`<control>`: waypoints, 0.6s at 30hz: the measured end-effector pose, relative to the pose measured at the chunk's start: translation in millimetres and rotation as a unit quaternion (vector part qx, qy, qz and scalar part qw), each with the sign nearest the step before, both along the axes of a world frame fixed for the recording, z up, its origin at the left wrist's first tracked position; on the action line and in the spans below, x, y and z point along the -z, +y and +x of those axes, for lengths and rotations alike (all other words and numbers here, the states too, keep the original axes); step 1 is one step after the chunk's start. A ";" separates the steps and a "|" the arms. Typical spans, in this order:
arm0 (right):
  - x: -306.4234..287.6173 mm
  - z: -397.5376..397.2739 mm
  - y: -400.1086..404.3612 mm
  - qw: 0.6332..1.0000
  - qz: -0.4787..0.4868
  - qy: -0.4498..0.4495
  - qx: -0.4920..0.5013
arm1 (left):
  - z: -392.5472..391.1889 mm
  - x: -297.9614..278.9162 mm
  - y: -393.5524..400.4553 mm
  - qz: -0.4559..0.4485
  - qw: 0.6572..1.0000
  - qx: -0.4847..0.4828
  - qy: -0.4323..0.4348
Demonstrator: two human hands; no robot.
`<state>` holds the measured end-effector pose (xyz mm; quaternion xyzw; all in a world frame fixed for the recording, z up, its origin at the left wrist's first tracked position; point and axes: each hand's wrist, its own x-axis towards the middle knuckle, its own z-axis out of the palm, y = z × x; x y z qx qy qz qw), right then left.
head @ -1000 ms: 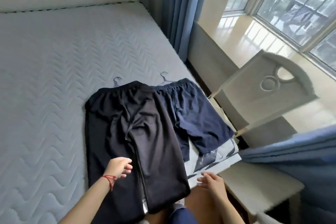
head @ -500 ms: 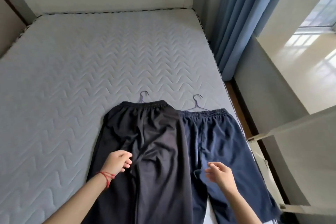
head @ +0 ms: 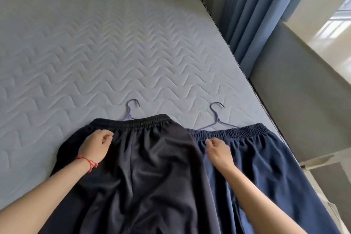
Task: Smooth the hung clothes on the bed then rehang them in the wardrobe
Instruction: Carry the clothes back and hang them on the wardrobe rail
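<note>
Now | two shorts (head: 256,167) | two hangers (head: 216,118) | one bed (head: 95,53) | both hands (head: 95,148) apart, loosely curled, holding nothing.

Beside the bed we see a window corner.
Our blue curtain (head: 252,11) hangs by the sunlit sill (head: 326,43).
</note>
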<state>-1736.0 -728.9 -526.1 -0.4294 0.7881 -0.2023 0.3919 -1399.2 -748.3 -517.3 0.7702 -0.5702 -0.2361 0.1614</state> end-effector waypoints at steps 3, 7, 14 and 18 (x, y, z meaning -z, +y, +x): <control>24.8 11.2 -36.5 0.997 0.030 0.074 0.004 | 6.6 24.4 -35.4 -0.065 0.997 -0.028 -0.043; 57.0 18.9 -64.6 0.990 0.087 0.093 0.062 | 7.5 48.7 -73.2 -0.053 0.991 0.007 -0.124; 79.2 23.6 -95.2 0.984 0.135 0.101 0.060 | 10.7 75.4 -98.5 0.014 0.979 0.051 -0.195; 81.7 25.7 -95.3 0.979 0.142 0.131 0.058 | 14.6 75.6 -95.5 0.037 0.985 0.076 -0.154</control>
